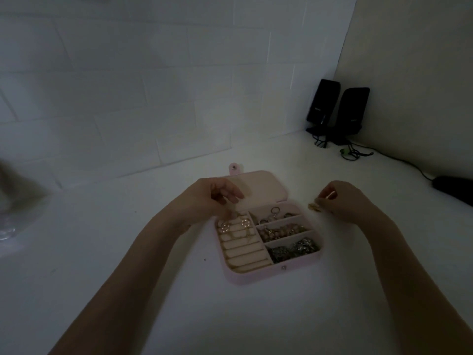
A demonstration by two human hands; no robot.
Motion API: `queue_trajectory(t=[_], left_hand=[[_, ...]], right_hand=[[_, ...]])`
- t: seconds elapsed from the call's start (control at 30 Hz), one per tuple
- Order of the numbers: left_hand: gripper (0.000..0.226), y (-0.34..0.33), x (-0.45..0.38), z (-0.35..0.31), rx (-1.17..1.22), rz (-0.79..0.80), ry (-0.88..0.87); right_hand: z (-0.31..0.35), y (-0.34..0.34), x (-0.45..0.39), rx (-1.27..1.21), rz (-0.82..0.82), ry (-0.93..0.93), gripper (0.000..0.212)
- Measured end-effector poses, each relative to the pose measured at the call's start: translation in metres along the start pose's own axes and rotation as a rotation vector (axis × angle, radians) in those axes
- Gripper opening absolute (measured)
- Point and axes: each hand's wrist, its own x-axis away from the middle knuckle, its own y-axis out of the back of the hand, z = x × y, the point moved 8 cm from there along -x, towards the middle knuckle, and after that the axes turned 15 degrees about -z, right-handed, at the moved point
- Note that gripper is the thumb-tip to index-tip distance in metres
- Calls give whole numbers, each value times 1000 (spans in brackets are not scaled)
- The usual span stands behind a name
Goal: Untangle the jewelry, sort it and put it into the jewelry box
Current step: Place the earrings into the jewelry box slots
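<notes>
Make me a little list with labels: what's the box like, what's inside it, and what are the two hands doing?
box: pink jewelry box, lid open, on white table
left side of box: ring rolls with gold earrings
right side of box: three compartments holding rings, pinkish beads, dark silvery pieces
left hand: over the box's far left corner, fingers curled; hold unclear
right hand: beside the box, pinching small gold piece
back corner: two black speakers

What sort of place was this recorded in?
Probably a home desk corner, dimly lit: a white tabletop against a white brick-pattern wall, and two black desktop speakers with trailing cables in the corner.
</notes>
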Motion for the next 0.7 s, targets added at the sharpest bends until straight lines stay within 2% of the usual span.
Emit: queue_trajectory(t=[0.1,0.23,0.33,0.43,0.5,0.6,0.7], left_hand=[[40,2,-2,1,28,-19,6],[36,2,-2,0,62,-32,6],[31,7,-2,-1,138,-105,-3],[27,18,-3,-9,283,-251,-64],[21,19,0,-20,397,-270,-116],[15,6,5,-30,427,-160,-136],[10,-15,11,-26,439,-27,-34]], right_hand=[[0,-4,1,-47,33,13,22],[8,-11,3,-18,33,81,15],[19,-9,5,-43,14,143,12],[50,12,13,-380,-110,204,9],[78,22,27,-699,-70,207,9],[114,16,54,-947,120,254,10],[132,8,71,-985,212,334,13]])
